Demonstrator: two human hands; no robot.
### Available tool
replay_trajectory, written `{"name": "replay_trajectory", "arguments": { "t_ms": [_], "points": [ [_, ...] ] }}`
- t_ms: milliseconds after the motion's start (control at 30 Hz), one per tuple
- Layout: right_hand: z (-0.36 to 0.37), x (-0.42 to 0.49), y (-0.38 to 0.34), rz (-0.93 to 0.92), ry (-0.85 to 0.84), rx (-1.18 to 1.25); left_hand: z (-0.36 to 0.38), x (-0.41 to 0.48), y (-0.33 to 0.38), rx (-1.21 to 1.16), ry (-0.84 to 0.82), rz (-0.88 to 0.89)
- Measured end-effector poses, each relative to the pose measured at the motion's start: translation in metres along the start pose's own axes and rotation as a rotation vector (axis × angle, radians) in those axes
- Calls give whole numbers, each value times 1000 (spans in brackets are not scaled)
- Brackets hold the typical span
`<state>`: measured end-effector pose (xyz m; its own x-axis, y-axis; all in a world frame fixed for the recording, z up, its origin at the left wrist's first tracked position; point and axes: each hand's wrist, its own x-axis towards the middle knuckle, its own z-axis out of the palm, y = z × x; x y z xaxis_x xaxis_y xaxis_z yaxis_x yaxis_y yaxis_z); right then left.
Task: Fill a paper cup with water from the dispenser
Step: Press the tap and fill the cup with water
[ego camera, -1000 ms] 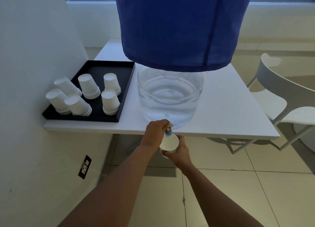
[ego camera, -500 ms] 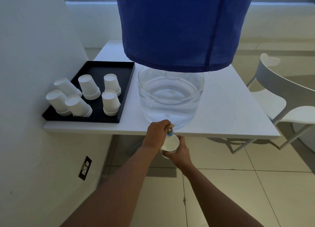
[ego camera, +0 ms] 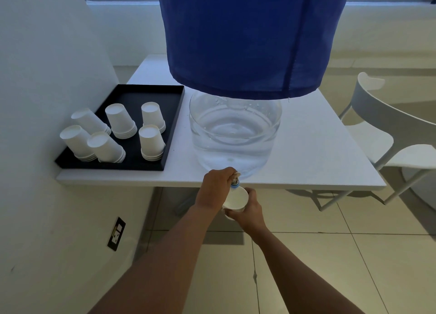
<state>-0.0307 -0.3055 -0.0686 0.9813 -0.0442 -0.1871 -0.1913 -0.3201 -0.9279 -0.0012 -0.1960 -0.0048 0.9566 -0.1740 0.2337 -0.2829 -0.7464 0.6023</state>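
Both hands out — cup under tap

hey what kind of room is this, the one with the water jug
Probably an office break area or canteen corner: a water dispenser on a white table, stacks of paper cups on a black tray, and a white chair on tiled floor.

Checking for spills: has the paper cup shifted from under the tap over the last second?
No. The paper cup stays directly beneath the tap, just off the table edge.
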Motion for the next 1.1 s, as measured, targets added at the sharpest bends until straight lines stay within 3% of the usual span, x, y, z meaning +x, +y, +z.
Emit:
{"name": "replay_trajectory", "arguments": {
  "t_ms": [500,667,833,933,1100],
  "points": [
    [-2,-4,-2,9,1,11,5,-23,-11,86,-126,174],
    [1,-5,1,21,-2,25,13,-32,-12,86,-127,134],
    [4,-12,5,48,14,32,19,-52,-15,32,-28,43],
    [2,-19,10,56,30,41,26,-66,-21,-50,28,-172],
    [-11,-34,16,57,61,51,59,-78,-24,-220,-215,-440]
  ]
}}
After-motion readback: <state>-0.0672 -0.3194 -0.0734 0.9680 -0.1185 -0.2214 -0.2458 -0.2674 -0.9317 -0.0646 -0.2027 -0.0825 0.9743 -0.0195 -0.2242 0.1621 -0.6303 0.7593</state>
